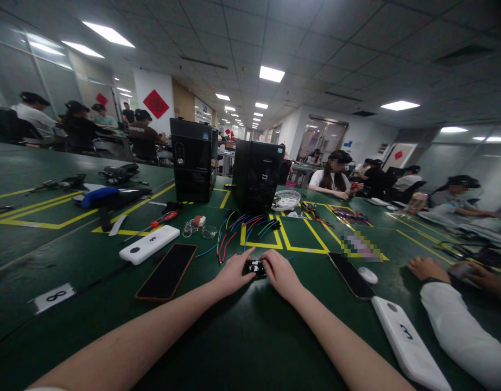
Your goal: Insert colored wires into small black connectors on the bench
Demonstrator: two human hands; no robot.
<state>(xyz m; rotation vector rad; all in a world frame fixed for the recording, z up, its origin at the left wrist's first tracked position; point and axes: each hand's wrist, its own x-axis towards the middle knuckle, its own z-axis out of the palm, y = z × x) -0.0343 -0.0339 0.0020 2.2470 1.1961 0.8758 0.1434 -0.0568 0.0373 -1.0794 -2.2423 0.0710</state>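
Observation:
In the middle of the green table, my left hand [233,274] and my right hand [281,274] close in from both sides on a small black part with white patches [256,266]. Its exact kind is too small to make out. The left thumb lies along its near side, and the right fingers press on its other end. Just beyond my hands spreads a bundle of red, blue, green and yellow wires [250,224]. A dark phone with an orange-brown edge [167,271] lies left of my left hand.
Two black computer cases [258,175] stand beyond the wires. A white power bank [150,244], glasses [201,229] and a red-handled screwdriver [164,219] lie to the left. On the right are another phone [350,275], a second power bank [407,336] and a co-worker's sleeved arm [457,320].

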